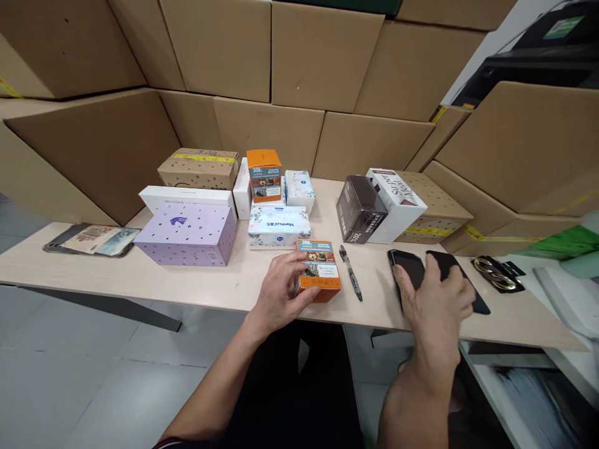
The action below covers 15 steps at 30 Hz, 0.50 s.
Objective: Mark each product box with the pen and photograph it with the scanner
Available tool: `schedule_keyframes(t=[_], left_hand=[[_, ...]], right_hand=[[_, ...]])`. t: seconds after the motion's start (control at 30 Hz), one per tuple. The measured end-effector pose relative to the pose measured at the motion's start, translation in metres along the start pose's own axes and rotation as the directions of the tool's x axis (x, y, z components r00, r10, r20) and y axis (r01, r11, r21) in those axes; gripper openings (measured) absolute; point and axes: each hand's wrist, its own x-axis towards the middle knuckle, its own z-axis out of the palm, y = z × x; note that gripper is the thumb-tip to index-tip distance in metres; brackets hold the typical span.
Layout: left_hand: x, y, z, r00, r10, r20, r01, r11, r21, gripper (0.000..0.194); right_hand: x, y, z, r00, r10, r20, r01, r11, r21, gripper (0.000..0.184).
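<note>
My left hand (283, 290) grips a small orange box (321, 269) that lies near the front edge of the pale wooden table (196, 284); fingers curl round its left side. My right hand (437, 296) rests on a black handheld device (412, 268) to the right, fingers bent over it. A second dark flat device (461, 280) lies partly under that hand. A black pen (350, 272) lies between the orange box and the devices.
Behind stand a lilac box (187, 234), a white box (187, 194), a tissue pack (279, 226), another orange box (264, 174), a dark brown box (359, 209), a white carton (395, 202) and spotted cardboard boxes (199, 167). Scissors (496, 273) lie right, banknotes (100, 240) left. Cardboard cartons wall the back.
</note>
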Motion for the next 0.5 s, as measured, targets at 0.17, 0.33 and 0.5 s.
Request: schedule_keyframes(t=[0.17, 0.33, 0.5], left_hand=[[0.001, 0.001, 0.0, 1.0, 0.013, 0.003, -0.013, 1.0, 0.005, 0.035], [0.001, 0.0, 0.0, 1.0, 0.004, -0.001, -0.004, 1.0, 0.018, 0.035], [0.002, 0.001, 0.0, 1.0, 0.01, -0.005, -0.01, 1.0, 0.005, 0.034]], right_hand=[[-0.001, 0.011, 0.009, 0.899, 0.121, 0.421, -0.09, 0.992, -0.094, 0.084], [-0.004, 0.018, 0.01, 0.918, 0.108, 0.381, -0.08, 0.993, -0.09, 0.088], [-0.002, 0.025, 0.008, 0.909, 0.112, 0.402, -0.071, 0.991, -0.117, 0.085]])
